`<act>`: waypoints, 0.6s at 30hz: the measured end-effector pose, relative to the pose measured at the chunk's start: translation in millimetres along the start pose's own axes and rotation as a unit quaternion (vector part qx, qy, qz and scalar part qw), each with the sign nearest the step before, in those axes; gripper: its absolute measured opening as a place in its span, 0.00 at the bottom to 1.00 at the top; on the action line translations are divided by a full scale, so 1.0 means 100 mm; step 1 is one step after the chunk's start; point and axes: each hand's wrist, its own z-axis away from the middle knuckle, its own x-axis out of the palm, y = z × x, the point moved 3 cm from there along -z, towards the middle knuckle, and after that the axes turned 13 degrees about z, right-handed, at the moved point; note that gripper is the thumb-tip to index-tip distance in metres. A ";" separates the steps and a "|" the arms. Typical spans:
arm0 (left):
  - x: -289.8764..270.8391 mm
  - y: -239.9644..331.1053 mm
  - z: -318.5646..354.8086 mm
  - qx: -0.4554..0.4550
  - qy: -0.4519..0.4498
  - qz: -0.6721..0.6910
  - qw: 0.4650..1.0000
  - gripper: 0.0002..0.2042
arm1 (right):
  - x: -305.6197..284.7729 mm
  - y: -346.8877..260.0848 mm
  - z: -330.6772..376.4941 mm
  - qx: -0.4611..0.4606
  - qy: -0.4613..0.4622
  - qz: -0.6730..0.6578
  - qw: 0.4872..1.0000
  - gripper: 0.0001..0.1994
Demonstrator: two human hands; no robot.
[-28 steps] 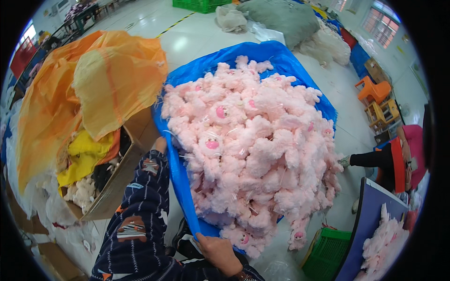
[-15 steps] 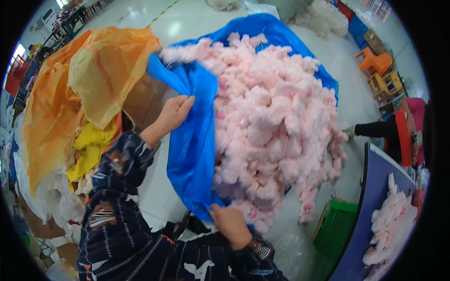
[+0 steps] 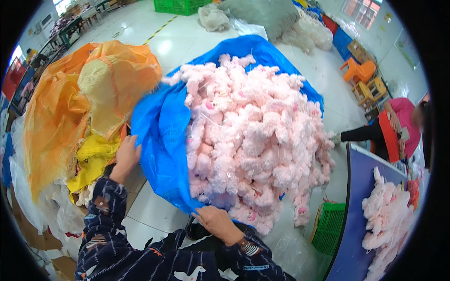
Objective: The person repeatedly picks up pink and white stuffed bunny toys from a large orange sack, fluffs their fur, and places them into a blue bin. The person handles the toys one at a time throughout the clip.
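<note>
A large blue woven plastic bag (image 3: 161, 154) lies wide open on the floor before me, heaped with fluffy pink plush toy pieces (image 3: 258, 131). Some of these have small darker pink patches, and loose threads trail over them. My left hand (image 3: 126, 158) is closed at the bag's left edge, its fingertips against the blue sheet. Lower down, my right hand (image 3: 219, 225) pinches the near rim of the bag, just beside the pink heap. The bag's left side is folded outward between my two hands.
An orange mesh sack (image 3: 56, 112) with yellow cloth (image 3: 96, 157) stands at left. A blue-purple board (image 3: 344, 234) bearing more pink pieces and a green crate (image 3: 329, 229) are at lower right. A seated person (image 3: 401, 126) is at right, near an orange stool (image 3: 358, 70).
My left hand has moved left and down, drawing the bag's left side outward and spreading it. My right hand stays at the near rim. The view has shifted slightly.
</note>
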 end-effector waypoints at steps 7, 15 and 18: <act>0.99 -0.29 -0.83 -0.110 0.025 0.057 0.992 0.22 | 0.07 -0.09 0.00 -0.014 -0.046 0.017 0.999 0.08; 1.51 -1.15 -0.92 -0.379 0.018 0.046 0.924 0.31 | -0.01 0.01 -0.10 -0.006 -0.091 0.008 0.996 0.07; 1.63 -1.39 -0.97 -0.470 -0.004 0.101 0.877 0.34 | -0.03 0.05 -0.13 -0.002 -0.121 0.009 0.993 0.07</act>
